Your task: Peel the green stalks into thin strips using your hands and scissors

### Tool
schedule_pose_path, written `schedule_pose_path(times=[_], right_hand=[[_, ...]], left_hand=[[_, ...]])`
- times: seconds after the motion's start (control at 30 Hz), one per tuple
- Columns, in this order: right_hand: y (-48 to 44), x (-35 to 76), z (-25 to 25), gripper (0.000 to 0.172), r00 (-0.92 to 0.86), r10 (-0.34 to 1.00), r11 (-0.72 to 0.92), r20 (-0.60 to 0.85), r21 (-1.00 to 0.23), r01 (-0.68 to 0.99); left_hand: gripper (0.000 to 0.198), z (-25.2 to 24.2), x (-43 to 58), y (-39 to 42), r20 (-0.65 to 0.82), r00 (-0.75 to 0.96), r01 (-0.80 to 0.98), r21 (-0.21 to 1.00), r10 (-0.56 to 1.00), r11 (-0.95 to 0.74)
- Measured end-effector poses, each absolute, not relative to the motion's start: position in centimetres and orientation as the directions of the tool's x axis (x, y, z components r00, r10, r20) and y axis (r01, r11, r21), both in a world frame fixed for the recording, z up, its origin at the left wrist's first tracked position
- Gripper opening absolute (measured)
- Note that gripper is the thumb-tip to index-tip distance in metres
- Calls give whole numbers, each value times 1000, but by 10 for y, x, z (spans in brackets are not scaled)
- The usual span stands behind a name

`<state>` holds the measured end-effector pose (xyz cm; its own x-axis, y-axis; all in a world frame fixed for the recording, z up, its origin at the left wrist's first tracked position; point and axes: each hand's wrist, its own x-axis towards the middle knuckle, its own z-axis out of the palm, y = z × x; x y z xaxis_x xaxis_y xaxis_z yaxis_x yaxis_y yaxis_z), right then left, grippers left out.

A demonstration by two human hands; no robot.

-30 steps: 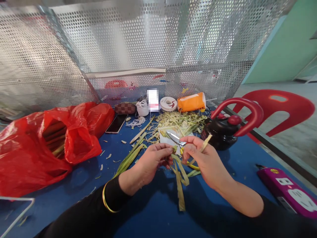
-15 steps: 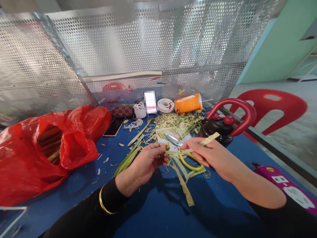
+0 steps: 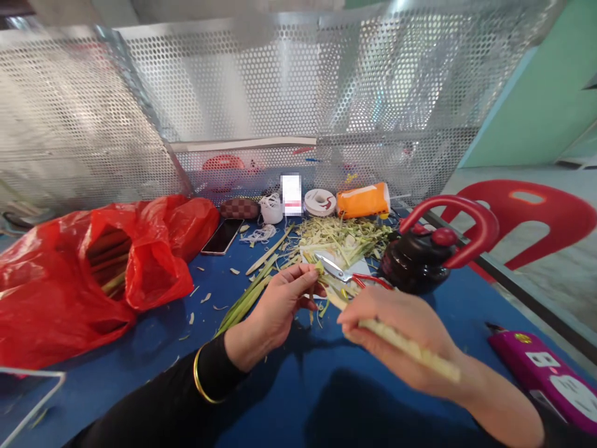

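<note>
Leaf strip [image 3: 336, 297] is mid-counter, running between both hands; its pale tail sticks out past the right hand toward 4 o'clock. Left hand [image 3: 286, 295]: thumb and forefinger pinched on a small green leaf piece [image 3: 319, 267] at the strip's near-upper end. Right hand [image 3: 405, 336]: fingers closed on the strip, blurred, so exact pinch unclear.

Looks like a pull-through. Pin the green piece firmly, draw the strip steadily toward 4 o'clock, hold it flat. A jerk could split it along the grain. Judge tension by the span between the hands.

Watch the scissors [image 3: 338, 271], just off the left fingertips at 3 o'clock, blades exposed. Shredded leaves [image 3: 345, 236] at 1, long green leaves [image 3: 247, 305] at 8, kettle [image 3: 415, 258] at 3, further out.
</note>
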<state>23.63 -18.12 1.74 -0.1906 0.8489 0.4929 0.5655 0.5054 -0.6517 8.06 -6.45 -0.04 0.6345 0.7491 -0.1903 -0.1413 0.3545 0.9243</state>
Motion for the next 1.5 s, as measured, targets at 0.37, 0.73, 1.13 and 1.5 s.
schedule_pose_path(times=[0.37, 0.73, 1.13, 1.5], right_hand=[[-173, 208, -18, 17, -607, 724, 615, 329, 91, 783], [-168, 209, -27, 24, -595, 684, 602, 421, 134, 787], [-171, 208, -18, 26, -599, 616, 643, 512, 113, 757], [-188, 226, 5, 21, 104, 653, 545, 750, -561, 623]], left_hand=[[17, 2, 78, -66, -255, 689, -200, 833, 679, 516], [16, 1, 80, -66, -254, 689, -250, 796, 679, 552], [17, 4, 79, -65, -109, 676, -266, 886, 728, 380], [19, 7, 81, -67, -34, 748, -112, 978, 663, 176]])
